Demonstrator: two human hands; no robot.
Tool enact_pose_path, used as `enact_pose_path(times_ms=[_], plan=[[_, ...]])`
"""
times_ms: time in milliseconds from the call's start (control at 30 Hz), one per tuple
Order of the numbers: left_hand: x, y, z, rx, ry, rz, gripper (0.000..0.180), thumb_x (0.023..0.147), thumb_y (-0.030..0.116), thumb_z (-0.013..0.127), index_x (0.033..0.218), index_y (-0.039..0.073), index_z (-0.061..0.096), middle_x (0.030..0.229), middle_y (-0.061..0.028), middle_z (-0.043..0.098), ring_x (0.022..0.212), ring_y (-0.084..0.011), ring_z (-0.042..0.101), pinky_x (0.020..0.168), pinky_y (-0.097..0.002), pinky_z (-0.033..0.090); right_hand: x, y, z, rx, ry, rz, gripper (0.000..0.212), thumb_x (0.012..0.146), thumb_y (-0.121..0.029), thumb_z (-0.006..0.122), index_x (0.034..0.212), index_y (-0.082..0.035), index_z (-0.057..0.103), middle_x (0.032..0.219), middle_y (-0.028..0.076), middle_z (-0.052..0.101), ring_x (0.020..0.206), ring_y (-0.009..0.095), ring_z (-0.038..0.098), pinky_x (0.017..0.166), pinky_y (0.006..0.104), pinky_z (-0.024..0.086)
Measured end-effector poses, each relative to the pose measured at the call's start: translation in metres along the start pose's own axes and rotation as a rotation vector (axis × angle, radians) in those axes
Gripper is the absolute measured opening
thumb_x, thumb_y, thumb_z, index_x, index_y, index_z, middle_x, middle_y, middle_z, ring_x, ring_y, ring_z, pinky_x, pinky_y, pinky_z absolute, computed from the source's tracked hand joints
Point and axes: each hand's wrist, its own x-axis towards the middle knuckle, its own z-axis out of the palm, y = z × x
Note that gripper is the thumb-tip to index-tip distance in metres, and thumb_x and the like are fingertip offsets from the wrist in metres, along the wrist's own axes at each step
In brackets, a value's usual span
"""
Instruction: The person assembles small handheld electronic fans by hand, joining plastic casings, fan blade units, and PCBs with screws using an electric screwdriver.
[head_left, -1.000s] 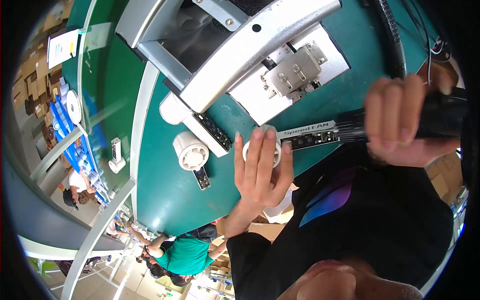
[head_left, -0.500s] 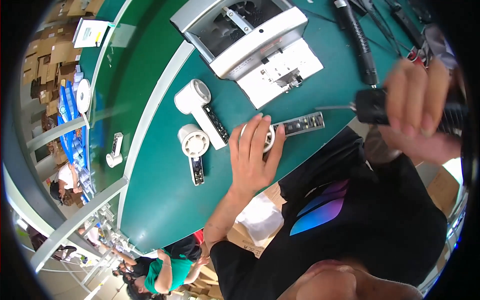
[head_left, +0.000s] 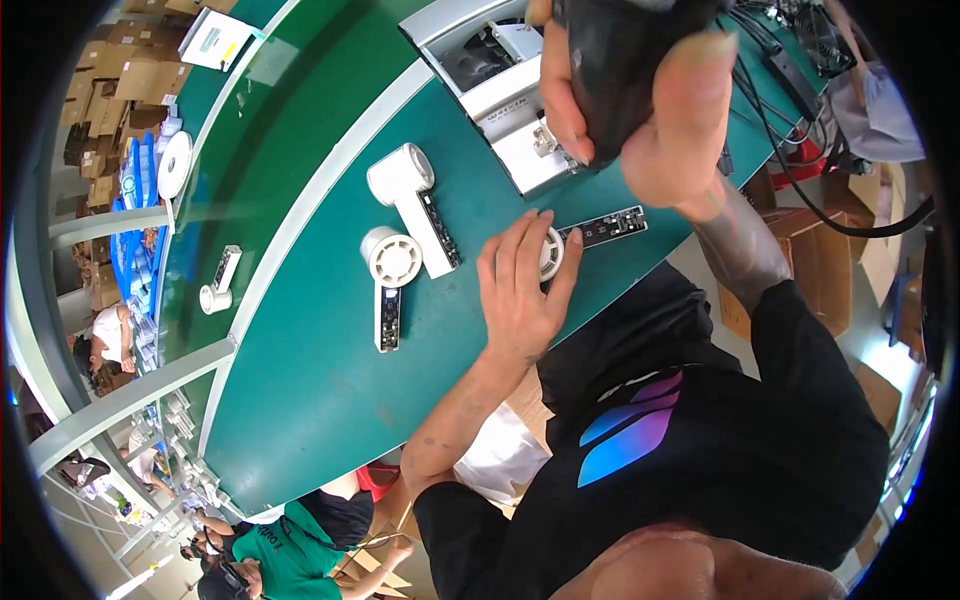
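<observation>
Under left grip [head_left: 523,287], white fan [head_left: 550,255]

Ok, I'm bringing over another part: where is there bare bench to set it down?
The widest bare tabletop lies between the metal rail, the two loose white fans and the left forearm. Crowded: the upper right, where the right hand and black tool overlap the silver machine in view.

Left hand [head_left: 525,290]: laid over a white fan [head_left: 552,254], fingers at its round head
Circuit board [head_left: 605,229]: exposed along that fan's handle, pointing right
Right hand [head_left: 680,130]: raised, wrapped around a black tool [head_left: 620,60]
Silver machine [head_left: 500,115]: partly hidden behind the right hand
Two similar fans [head_left: 395,180]: lying on the green desk [head_left: 320,400], left of the left hand, boards showing
</observation>
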Motion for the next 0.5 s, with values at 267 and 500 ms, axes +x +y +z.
enact_pose_path(times_ms=[267, 500], plan=[[0.0, -0.003, 0.003, -0.012, 0.058, 0.003, 0.032, 0.08, 0.008, 0.074, 0.112, 0.007, 0.077, 0.127, -0.0206, 0.064, 0.117, -0.0348, 0.063, 0.091, -0.0472, 0.049, -0.024, 0.035, -0.009, 0.063, -0.126, -0.023, 0.103, 0.088, -0.091, 0.036, 0.123, 0.005, 0.052, 0.067, 0.007, 0.057, 0.05, 0.01, 0.05, 0.047, 0.0235, 0.038], [0.001, -0.001, 0.002, -0.015, 0.055, -0.001, 0.032, 0.081, 0.009, 0.073, 0.112, 0.007, 0.076, 0.125, -0.0197, 0.064, 0.117, -0.0345, 0.063, 0.091, -0.0472, 0.049, -0.028, 0.029, 0.008, 0.212, -0.043, 0.105, 0.11, 0.077, -0.089, 0.06, 0.125, 0.009, 0.052, 0.069, 0.011, 0.061, 0.051, 0.014, 0.054, 0.045, 0.0259, 0.04]])
